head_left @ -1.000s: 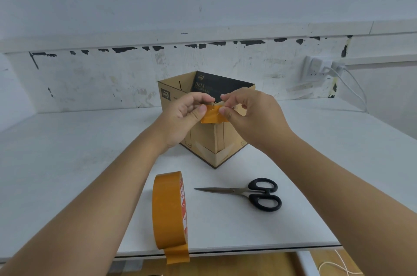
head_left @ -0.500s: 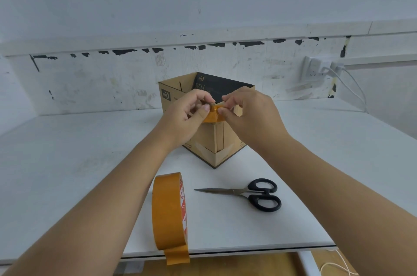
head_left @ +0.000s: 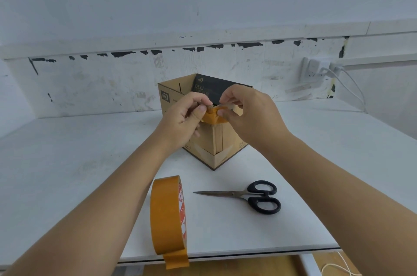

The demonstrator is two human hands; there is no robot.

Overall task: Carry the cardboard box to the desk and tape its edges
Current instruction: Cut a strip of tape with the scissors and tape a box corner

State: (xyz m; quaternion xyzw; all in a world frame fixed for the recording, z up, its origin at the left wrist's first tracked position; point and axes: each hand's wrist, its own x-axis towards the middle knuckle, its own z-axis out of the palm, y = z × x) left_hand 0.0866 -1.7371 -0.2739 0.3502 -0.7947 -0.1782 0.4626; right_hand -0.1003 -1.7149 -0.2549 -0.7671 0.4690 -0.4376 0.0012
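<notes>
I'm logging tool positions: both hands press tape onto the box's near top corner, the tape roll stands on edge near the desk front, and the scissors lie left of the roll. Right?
Not quite. In the head view the scissors lie right of the tape roll, not left. The rest holds: left hand and right hand press tape onto the box.

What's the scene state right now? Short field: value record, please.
box: open cardboard box standing on the white desk, a corner toward the camera
tape piece: orange tape piece at the box's near top corner
left hand: pinches the tape piece
right hand: pinches the tape piece
tape roll: on edge at the desk's front, loose end hanging over
scissors: closed, flat, right of the roll
</notes>
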